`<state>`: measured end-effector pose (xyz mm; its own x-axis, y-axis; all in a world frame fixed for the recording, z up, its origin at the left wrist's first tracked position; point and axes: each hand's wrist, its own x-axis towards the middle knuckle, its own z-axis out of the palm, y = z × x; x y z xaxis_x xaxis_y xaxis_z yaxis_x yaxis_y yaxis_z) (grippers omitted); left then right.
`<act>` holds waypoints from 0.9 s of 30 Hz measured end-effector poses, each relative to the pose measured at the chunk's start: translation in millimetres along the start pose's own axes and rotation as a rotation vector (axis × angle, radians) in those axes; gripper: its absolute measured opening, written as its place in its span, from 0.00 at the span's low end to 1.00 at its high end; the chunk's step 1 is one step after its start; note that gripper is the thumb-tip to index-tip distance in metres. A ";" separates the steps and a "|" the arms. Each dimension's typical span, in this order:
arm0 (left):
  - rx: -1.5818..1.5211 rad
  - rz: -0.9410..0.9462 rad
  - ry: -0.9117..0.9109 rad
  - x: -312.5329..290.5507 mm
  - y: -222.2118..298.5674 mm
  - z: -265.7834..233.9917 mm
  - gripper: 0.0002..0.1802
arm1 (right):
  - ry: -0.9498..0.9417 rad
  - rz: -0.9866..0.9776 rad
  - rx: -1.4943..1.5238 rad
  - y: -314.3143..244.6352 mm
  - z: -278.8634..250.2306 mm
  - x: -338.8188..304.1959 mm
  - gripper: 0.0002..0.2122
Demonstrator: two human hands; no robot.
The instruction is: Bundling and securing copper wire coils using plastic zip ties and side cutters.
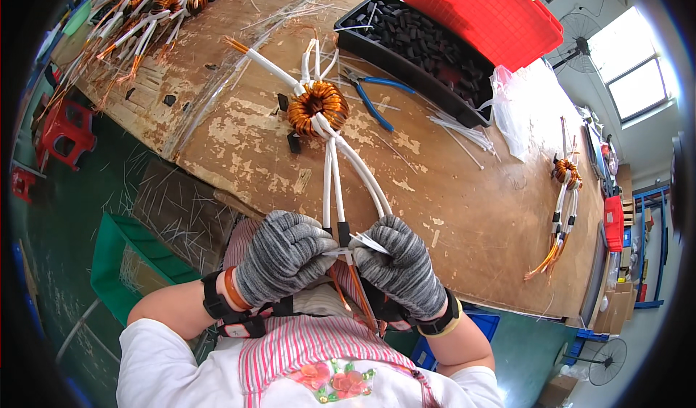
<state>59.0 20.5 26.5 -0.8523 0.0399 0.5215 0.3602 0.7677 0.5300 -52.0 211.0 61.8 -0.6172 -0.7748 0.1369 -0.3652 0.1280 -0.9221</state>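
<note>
A copper-wound ring coil [319,109] lies on the worn wooden table, its white-sleeved leads [338,183] running toward me. Short black sleeves [343,232] sit on the leads near their bare copper ends [360,299]. My left hand [286,254], in a grey knit glove, pinches at a white cable tie [339,251] lying across the leads. My right hand [402,263], gloved alike, is closed around several white cable ties [370,243] beside the same leads. Its fingertips meet the leads just right of the black sleeve. The fingers partly hide the tie's ends.
Blue-handled cutters [377,102] lie right of the coil, near loose cable ties [464,132]. Behind stand a black bin [348,40] of small black pieces and a red basket [486,17]. Another coil [566,174] lies far right; several are piled [156,13] far left. A green crate [109,263] stands below left.
</note>
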 end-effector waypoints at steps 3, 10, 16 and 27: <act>-0.017 -0.015 -0.010 0.4 0.2 -0.3 0.12 | 0.046 0.008 -0.094 -2.2 -1.0 -0.7 0.07; -0.006 -0.006 0.011 -0.5 -0.6 0.5 0.12 | 0.049 0.051 -0.187 -9.6 -0.8 -0.4 0.07; 0.022 0.041 0.014 7.0 5.4 -3.1 0.13 | -0.024 0.007 -0.171 -13.0 5.5 5.7 0.07; 0.038 0.090 0.009 15.8 6.9 -17.3 0.11 | -0.014 0.004 0.174 -7.8 8.4 0.4 0.08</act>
<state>54.6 15.3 50.0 -0.8137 0.1047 0.5717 0.4205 0.7851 0.4547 -43.5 204.5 66.1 -0.6081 -0.7833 0.1291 -0.2355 0.0227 -0.9716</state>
